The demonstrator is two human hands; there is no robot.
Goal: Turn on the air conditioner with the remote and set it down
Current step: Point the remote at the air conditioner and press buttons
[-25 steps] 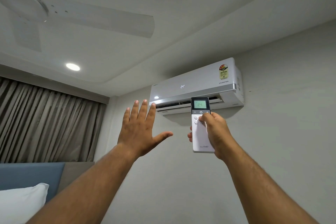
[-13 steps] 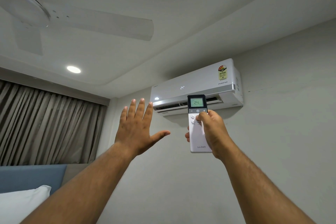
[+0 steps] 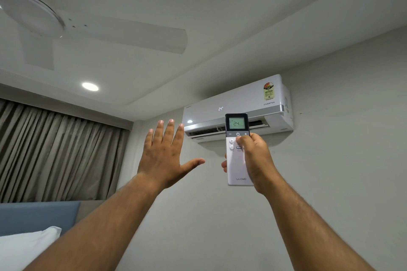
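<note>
A white air conditioner (image 3: 240, 103) hangs high on the wall and shows 24 on its front; its flap looks slightly open. My right hand (image 3: 257, 158) holds a white remote (image 3: 235, 167) upright in front of the unit, thumb resting just below the power button. The remote's dark top screen reads 24. My left hand (image 3: 164, 154) is raised to the left of the remote, palm away from me, fingers spread, holding nothing.
A white ceiling fan (image 3: 66, 26) is overhead at the upper left, with a lit ceiling light (image 3: 90, 86) beside it. Grey curtains (image 3: 55, 154) cover the left wall. A blue headboard (image 3: 37, 215) and a white pillow (image 3: 24, 246) sit at the lower left.
Both hands and the remote have drifted slightly left and up in view; my thumb has slid a little higher on the remote. The grip is unchanged.
</note>
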